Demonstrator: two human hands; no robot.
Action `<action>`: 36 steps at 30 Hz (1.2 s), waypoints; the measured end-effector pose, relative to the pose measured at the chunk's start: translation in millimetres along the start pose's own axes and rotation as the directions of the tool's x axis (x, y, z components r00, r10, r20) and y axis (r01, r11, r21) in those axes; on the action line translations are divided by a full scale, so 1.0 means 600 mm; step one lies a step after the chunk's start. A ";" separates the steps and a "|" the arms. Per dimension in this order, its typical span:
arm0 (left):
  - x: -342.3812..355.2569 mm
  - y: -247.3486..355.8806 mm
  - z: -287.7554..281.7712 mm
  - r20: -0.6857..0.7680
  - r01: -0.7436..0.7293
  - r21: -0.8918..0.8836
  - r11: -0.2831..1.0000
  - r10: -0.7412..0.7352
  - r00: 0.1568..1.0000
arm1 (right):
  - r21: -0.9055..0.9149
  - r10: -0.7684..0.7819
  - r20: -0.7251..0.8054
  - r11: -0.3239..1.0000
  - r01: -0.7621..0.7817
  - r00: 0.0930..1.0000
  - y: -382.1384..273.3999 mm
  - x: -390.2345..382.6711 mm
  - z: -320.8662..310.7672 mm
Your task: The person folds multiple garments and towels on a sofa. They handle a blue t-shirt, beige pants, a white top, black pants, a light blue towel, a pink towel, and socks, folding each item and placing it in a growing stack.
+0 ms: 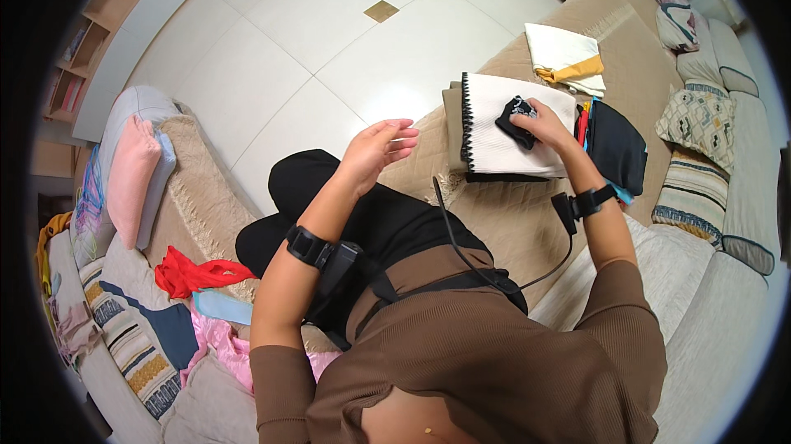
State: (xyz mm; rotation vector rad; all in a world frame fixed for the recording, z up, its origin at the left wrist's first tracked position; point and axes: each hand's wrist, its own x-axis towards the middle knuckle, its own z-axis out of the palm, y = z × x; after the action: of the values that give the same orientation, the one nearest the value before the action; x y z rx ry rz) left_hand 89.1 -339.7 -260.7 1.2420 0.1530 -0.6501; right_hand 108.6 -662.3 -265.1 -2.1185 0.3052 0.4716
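Observation:
My right hand [546, 126] is closed on a small folded black cloth with white markings [513, 123], perhaps a rolled pair of socks. The cloth is at the top of a neat stack, over a folded white garment with black fringed trim [493, 100]. Brown and black folded fabric peeks out beneath that garment. Left of the stack, my left hand [377, 153] hovers above my knee with its fingers stretched out and nothing in it. Beside the stack on the right are folded dark clothes [620, 151], with red and blue edges showing.
Farther off on the beige quilted sofa cover [511, 57] lies a folded white and yellow cloth [568, 57]. At left, a red cloth [194, 271] and pink satin fabric [221, 345] are strewn near a pink cushion [133, 184]. A cable [461, 250] loops across my waist to my right wrist strap.

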 end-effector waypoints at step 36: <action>0.280 -0.132 0.181 0.467 0.104 0.081 0.991 -0.130 0.875 | 0.163 -0.215 -0.551 0.920 0.357 0.806 0.254 -0.024 -0.049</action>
State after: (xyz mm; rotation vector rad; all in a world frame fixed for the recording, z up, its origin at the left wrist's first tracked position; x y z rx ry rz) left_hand 157.4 -515.0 -365.0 1.0957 -0.2000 -1.0510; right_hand 42.7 -770.5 -356.2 -1.9514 0.3218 -0.3312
